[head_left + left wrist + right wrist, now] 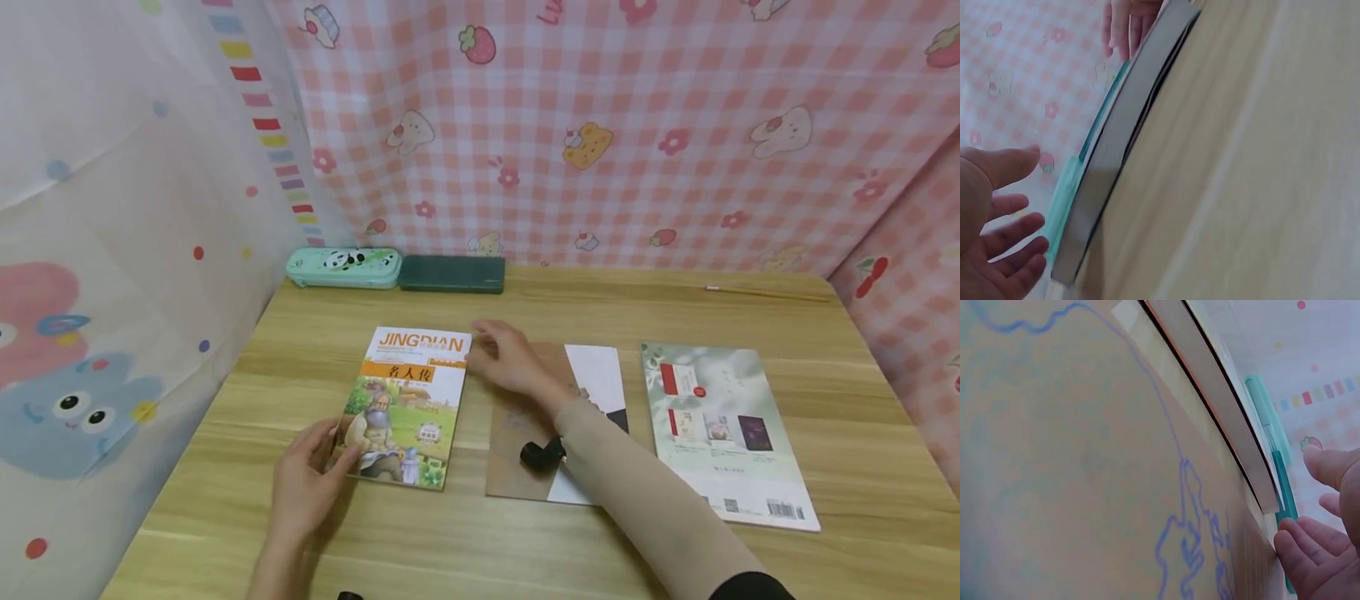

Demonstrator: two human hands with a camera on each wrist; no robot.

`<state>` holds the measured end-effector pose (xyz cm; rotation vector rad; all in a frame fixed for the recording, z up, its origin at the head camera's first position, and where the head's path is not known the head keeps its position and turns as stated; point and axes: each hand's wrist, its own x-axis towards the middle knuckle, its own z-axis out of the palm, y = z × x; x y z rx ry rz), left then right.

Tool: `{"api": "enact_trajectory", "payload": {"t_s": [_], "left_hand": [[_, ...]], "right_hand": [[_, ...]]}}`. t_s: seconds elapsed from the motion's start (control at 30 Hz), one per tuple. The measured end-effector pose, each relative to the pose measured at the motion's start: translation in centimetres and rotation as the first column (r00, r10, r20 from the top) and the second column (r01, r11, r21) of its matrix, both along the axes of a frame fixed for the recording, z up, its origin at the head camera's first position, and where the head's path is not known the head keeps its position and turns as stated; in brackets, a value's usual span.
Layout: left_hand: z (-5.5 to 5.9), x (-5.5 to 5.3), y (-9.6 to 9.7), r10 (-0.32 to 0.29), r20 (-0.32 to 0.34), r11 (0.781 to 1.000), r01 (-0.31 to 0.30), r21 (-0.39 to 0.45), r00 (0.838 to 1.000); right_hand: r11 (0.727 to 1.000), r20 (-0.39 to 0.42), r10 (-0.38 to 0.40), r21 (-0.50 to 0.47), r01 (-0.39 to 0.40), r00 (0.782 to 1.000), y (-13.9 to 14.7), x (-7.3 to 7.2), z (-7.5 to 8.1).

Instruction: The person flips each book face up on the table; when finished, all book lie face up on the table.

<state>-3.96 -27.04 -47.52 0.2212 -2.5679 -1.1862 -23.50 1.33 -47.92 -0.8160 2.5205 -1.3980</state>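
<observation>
A book [405,408] with an old bearded figure on its cover lies on the table, left of the middle. Its thick page edge [1110,144] shows in the left wrist view, and the page edge [1210,387] also in the right wrist view. My left hand [311,471] is at the book's lower left corner, fingers loosely spread; the thumb overlaps the cover in the head view. At the upper right corner is my right hand [506,358], its fingers extended in the right wrist view. Whether either hand touches the book, I cannot tell.
Under my right forearm lies a brown and white book [517,475]. A pale green magazine [727,475] is to its right. Along the back edge are a mint panda pencil case [345,267], a dark green case [452,274] and a thin stick [768,294]. Patterned curtains [525,125] stand behind.
</observation>
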Motion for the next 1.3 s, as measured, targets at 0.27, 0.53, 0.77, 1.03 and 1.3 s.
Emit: {"api": "enact_trajectory", "payload": {"t_s": [0.27, 0.53, 0.77, 1.03, 1.3], "left_hand": [[0.5, -0.8, 1.7, -0.085, -0.025, 0.996, 0.084, -0.027, 0.996], [0.3, -1.5, 3.9, -0.201, -0.048, 0.980, 0.201, 0.001, 0.978], [-0.1, -1.7, 5.5, -0.271, -0.069, 0.962, 0.271, -0.019, 0.960], [-0.2, -2.1, 6.8, -0.336, -0.045, 0.941, 0.337, 0.019, 0.941], [-0.1, -2.3, 8.7, -0.399, -0.068, 0.916, 0.401, 0.025, 0.915]], "right_hand": [[0.999, 0.004, -0.019, 0.039, 0.019, 1.000, 1.5, 0.8, 0.4], [0.990, -0.050, -0.073, 0.114, 0.078, 0.996, 2.9, 1.3, 0.6], [0.988, -0.104, -0.085, 0.122, 0.097, 0.991, 4.8, 1.7, 0.5], [0.985, -0.056, -0.110, 0.126, 0.117, 0.992, 7.5, 2.3, 0.7], [0.979, -0.074, -0.125, 0.150, 0.135, 0.989, 9.5, 2.5, 1.1]]}}
